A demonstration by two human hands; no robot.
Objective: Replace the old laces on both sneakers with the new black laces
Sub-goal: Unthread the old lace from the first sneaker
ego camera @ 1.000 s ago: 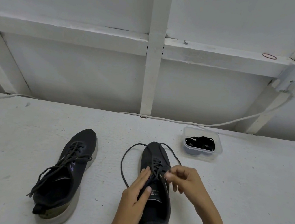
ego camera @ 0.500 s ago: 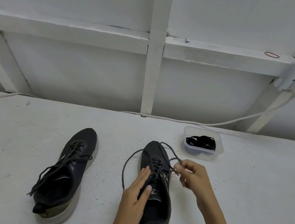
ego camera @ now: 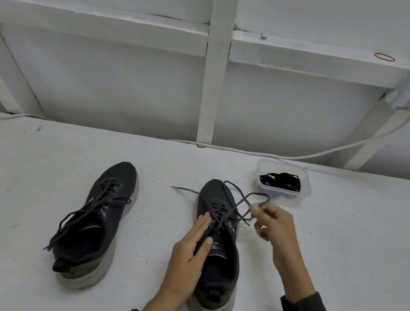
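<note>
Old laces coming off: we are drawing the old lace [ego camera: 240, 204] out of the first sneaker [ego camera: 213, 190], which is lying toe toward twelve o'clock near the middle of the white worktop [ego camera: 40, 158]. Our left hand [ego camera: 188, 256] is pressing down on the tongue with fingers straight, gripping nothing. Our right hand [ego camera: 276, 228] is pinching a loop of that lace between thumb and forefinger at two o'clock of the toe, with the other fingers curled. One loose end is trailing off toward ten o'clock.

We are judging the job as barely begun. The bow is undone and the upper eyelets look freed, but the lower crossings are holding the lace in place. At nine o'clock, well apart, the second sneaker [ego camera: 116, 177] is sitting with its own lace [ego camera: 111, 189] untied but fully threaded, the ends straggling toward seven o'clock. The new black laces [ego camera: 280, 180] are lying bundled in a clear plastic tub [ego camera: 304, 193] at one o'clock, near the right hand but not touching it. None is fitted yet.

Both uppers are showing dark knit mesh over thick, pale, rounded soles, with olive heel patches. The old laces are thin, round, greyish cords. The worktop is looking grainy and matte.
</note>
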